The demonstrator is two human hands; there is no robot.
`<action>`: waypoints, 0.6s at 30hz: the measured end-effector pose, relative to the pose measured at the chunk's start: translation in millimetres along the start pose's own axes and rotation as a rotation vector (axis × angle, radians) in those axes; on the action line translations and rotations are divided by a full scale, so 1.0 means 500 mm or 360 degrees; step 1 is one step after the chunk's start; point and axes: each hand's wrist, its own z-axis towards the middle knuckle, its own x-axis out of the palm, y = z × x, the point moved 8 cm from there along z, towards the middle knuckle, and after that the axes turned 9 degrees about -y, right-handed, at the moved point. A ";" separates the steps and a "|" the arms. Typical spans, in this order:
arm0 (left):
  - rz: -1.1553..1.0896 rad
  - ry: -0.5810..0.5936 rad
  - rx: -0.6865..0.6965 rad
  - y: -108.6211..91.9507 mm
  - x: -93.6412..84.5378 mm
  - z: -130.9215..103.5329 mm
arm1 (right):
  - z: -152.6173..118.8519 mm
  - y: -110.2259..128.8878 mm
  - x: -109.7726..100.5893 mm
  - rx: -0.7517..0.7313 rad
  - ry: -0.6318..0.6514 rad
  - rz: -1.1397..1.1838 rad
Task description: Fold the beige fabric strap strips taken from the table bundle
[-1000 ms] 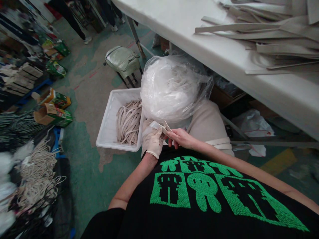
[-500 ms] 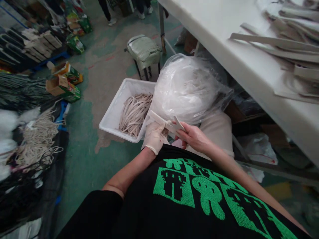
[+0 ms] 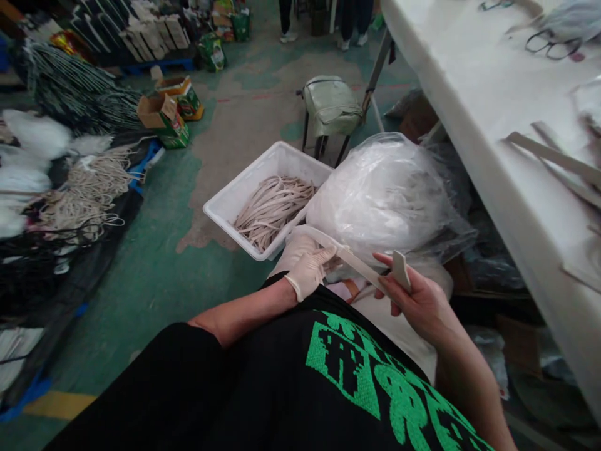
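A pale beige flat strap (image 3: pixel 359 266) runs between my two hands above my lap. My left hand (image 3: pixel 310 269), in a whitish glove, is closed on the strap, thumb on top. Bare and further right, my right hand (image 3: pixel 416 297) pinches the strap, and a short end of it sticks up past the fingers. Just beyond my left hand stands a white plastic bin (image 3: pixel 230 219) holding a heap of similar long strips (image 3: pixel 277 210). A bulging clear plastic bag (image 3: pixel 385 194) lies beside the bin, its contents blurred by the film.
On the right is a white table (image 3: pixel 451 81) with more strips (image 3: pixel 558 156) and a pair of glasses (image 3: pixel 554 45). A stool with a green padded seat (image 3: pixel 331 103) stands ahead. Bundled cords (image 3: pixel 89 194) and open cartons (image 3: pixel 164 119) lie at left. Other people's legs show at the back.
My right hand has moved right, away from my left, so a longer stretch of strap shows between them. The head view has turned, shifting the surroundings rightward.
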 end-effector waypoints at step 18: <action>0.0120 0.0259 0.0034 0.018 0.047 -0.009 | -0.016 0.011 -0.019 -0.0074 -0.0134 -0.0040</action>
